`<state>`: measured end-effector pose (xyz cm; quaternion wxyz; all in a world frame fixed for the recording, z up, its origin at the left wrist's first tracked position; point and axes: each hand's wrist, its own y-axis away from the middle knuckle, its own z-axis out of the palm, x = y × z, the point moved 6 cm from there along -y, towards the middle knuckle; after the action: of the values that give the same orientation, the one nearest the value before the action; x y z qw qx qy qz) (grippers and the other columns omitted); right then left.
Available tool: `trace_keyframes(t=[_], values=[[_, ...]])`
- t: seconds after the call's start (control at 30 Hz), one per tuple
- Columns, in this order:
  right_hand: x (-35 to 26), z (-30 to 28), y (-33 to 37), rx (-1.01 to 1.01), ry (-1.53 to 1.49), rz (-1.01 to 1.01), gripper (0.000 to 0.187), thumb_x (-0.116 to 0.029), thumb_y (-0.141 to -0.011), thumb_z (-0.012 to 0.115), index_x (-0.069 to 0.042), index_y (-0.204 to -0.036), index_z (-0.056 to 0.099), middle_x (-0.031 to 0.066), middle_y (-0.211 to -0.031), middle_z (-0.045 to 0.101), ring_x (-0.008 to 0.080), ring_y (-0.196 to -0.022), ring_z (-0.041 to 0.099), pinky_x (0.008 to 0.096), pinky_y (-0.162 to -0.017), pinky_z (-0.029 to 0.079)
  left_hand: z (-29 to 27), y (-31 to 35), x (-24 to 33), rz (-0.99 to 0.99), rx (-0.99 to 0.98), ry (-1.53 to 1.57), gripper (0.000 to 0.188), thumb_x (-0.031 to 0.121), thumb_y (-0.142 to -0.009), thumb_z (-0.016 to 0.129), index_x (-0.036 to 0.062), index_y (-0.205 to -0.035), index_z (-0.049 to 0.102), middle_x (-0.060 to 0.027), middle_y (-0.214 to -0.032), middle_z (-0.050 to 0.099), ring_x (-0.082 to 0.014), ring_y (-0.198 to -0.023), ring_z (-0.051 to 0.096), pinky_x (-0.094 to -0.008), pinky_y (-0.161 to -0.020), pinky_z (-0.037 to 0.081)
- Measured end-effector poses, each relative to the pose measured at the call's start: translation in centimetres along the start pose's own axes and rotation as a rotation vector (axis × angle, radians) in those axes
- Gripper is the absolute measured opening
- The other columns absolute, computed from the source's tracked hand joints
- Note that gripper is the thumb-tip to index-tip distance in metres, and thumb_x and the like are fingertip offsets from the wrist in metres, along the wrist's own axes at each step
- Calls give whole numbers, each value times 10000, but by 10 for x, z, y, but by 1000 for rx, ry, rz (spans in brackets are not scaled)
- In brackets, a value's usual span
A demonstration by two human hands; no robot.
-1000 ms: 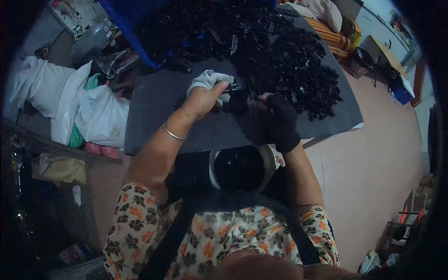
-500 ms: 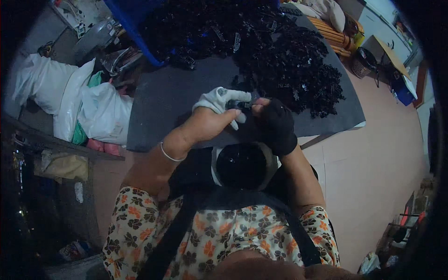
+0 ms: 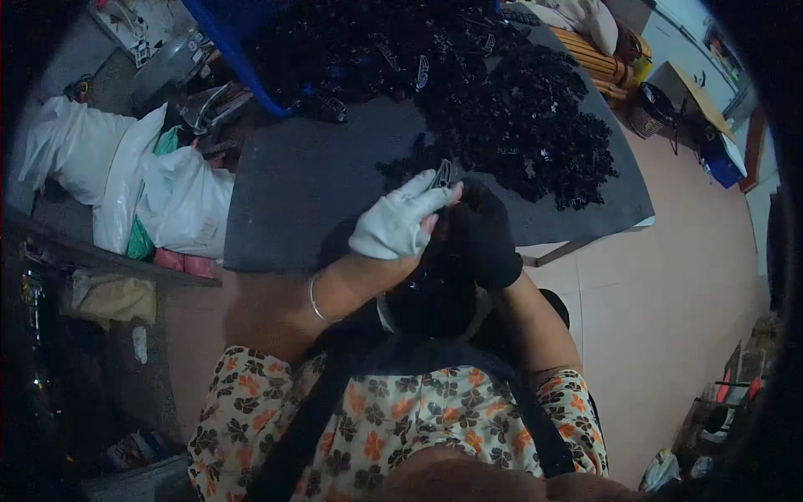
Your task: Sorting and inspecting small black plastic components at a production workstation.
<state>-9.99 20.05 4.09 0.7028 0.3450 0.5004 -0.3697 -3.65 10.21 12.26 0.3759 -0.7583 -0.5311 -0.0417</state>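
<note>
The left hand [image 3: 391, 219] wears a whitish cloth glove [image 3: 381, 234] that leaves the thumb tip bare, and a thin silvery bangle [image 3: 313, 303] circles that wrist. A black glove [image 3: 487, 243] covers most of the right hand [image 3: 483, 227]. The cream top [image 3: 418, 406], printed with orange and dark flowers, has short, loose sleeves [image 3: 237, 402]; dark straps [image 3: 548, 427] run over it.

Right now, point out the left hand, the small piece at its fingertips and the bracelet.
Left hand [image 3: 391, 222]: head view, back of the white glove.
Small piece [image 3: 444, 173]: head view, exposed upper end.
Bracelet [image 3: 312, 299]: head view, band's left side.
</note>
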Motion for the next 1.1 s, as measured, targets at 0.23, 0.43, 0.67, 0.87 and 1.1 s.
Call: trace_keyframes(t=[0.23, 0.43, 0.67, 0.87, 1.1], values=[[-12, 22, 14, -120, 321, -270, 135, -112, -828, 544, -28, -927, 506, 46, -786, 556, 130, -639, 532, 261, -562, 437, -2, 31, -42, -548, -68, 473, 279, 73, -817, 583, 22, -1090, 567, -135, -995, 605, -177, -838, 615, -260, -683, 512], [-14, 21, 13, -183, 405, -370, 246, -159, -758, 653, -17, -945, 577, 109, -787, 590, 172, -710, 573, 293, -623, 448, -15, 37, -29, -404, -168, 406, 248, 85, -826, 582, -16, -1052, 584, -109, -912, 622, -132, -774, 600, -251, -652, 483], [-19, 16, 17, -426, 734, -326, 261, -243, -762, 642, -8, -873, 617, 144, -818, 617, 247, -743, 607, 357, -651, 462, -19, 7, -39, -165, -489, 370, 341, 164, -809, 605, 26, -1114, 544, -128, -1037, 587, -215, -914, 579, -327, -772, 465], [-42, -8, 7, 12, 1177, -436, 188, -199, -757, 597, -41, -857, 608, 169, -802, 592, 315, -715, 582, 387, -617, 457, 6, -129, -132, 126, -266, -286, 337, 216, -816, 573, 107, -1132, 538, -148, -1051, 568, -339, -936, 543, -394, -825, 436], [-43, -5, 0, 100, 1265, -629, 122, -173, -725, 568, -79, -798, 597, 141, -735, 559, 331, -711, 558, 416, -614, 448, 100, -211, -158, 290, -393, -650, 390, 446, -799, 540, 176, -1077, 580, -112, -1022, 576, -315, -948, 549, -418, -749, 467]])
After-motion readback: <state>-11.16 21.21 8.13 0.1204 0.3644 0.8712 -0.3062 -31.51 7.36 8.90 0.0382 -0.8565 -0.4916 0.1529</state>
